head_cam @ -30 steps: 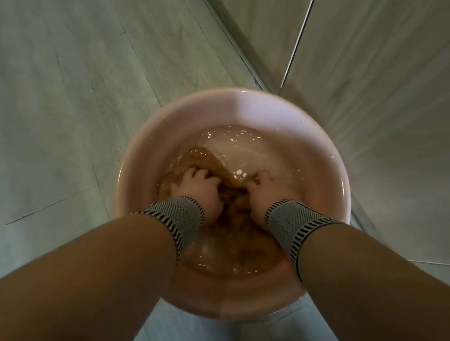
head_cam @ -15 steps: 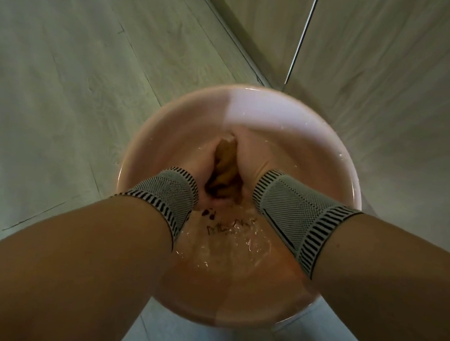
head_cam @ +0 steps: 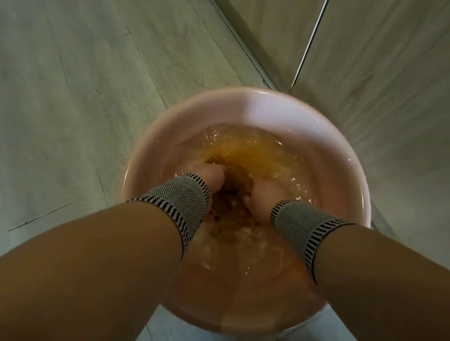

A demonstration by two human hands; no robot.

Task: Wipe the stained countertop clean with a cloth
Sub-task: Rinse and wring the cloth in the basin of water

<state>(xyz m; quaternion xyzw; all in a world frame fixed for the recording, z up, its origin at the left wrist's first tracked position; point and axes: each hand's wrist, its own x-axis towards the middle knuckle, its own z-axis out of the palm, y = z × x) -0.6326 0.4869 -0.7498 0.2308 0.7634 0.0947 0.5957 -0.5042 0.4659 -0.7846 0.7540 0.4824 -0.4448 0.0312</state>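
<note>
Two bare forearms reach forward and down, each wrist wrapped in a grey knitted band with black-and-white striped edges (head_cam: 181, 202). Beyond the bands, the left hand (head_cam: 207, 176) and right hand (head_cam: 265, 192) sit in brownish water, their grips curled around a sodden, bunched brown cloth (head_cam: 237, 185) held between them. All of this lies inside a round pale pink plastic basin (head_cam: 255, 108) standing on the grey wood-look plank floor (head_cam: 58, 74). Past the basin rise pale panels (head_cam: 404, 80) split by a thin vertical seam.
</note>
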